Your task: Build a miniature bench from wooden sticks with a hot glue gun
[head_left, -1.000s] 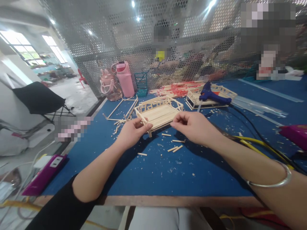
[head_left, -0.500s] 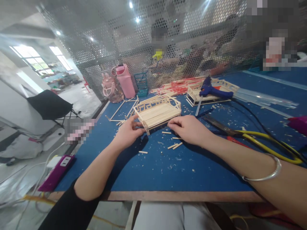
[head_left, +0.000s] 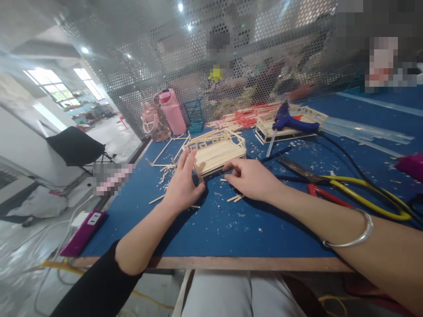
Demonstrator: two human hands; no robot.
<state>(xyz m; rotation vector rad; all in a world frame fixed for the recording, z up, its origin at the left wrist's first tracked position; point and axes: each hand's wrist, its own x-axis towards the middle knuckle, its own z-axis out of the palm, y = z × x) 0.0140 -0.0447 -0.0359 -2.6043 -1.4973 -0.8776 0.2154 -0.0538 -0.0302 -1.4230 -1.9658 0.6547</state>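
A small bench-shaped model of thin wooden sticks (head_left: 216,156) stands on the blue table, with a slatted base and a low lattice railing. My left hand (head_left: 183,182) is at its left end, fingers stretched up and thumb apart; whether the fingertips touch the model I cannot tell. By the front right edge is my right hand (head_left: 253,178), its fingers curled loosely, with a small gap between thumb and index finger. Nothing shows in that gap. Short cut sticks (head_left: 234,199) lie under and near the right hand.
A blue glue gun (head_left: 294,123) rests on a second stick model (head_left: 264,132) at the back right. Yellow-handled shears (head_left: 366,189) and a red-handled tool (head_left: 327,196) lie right. Behind are red-marked sticks (head_left: 244,116), a pink bottle (head_left: 173,112) and a perforated metal screen (head_left: 185,57).
My left fingers have straightened and spread from their grip round the model's left end. The right thumb and index finger have parted slightly. The view has shifted a little.
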